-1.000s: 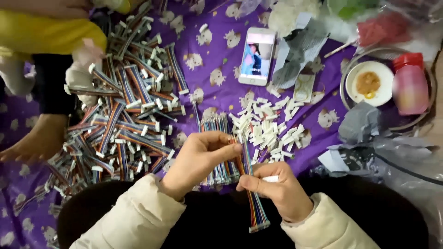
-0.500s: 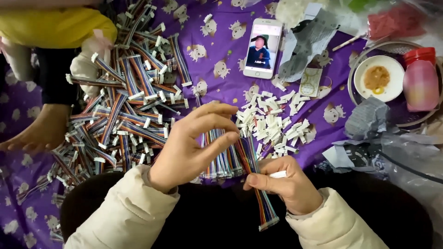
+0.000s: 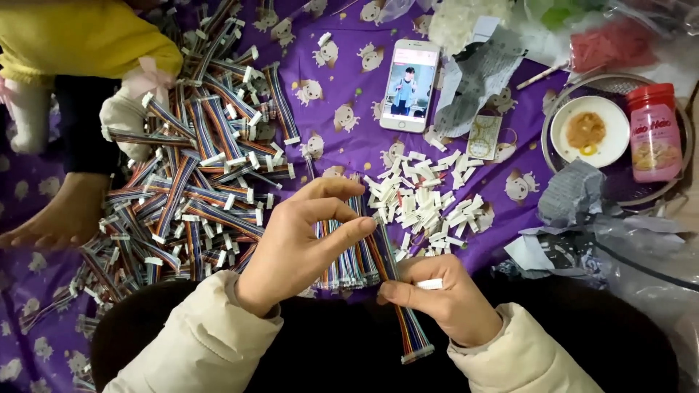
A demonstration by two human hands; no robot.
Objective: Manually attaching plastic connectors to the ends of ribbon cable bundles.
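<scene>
Left hand (image 3: 295, 251) pinches the rainbow ribbon cable (image 3: 400, 306) top with narrow fingers; right hand (image 3: 444, 302) grips cable and white connector (image 3: 429, 284).

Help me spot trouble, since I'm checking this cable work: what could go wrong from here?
1. The left hand pinches only the tips of the rainbow ribbon cable, so wires could slip or splay.
2. The right hand holds a white connector close over the loose pile of white connectors; a dropped one may be lost among them.
3. The finished cable heap sprawls near another person's bare foot and might get scattered.
</scene>
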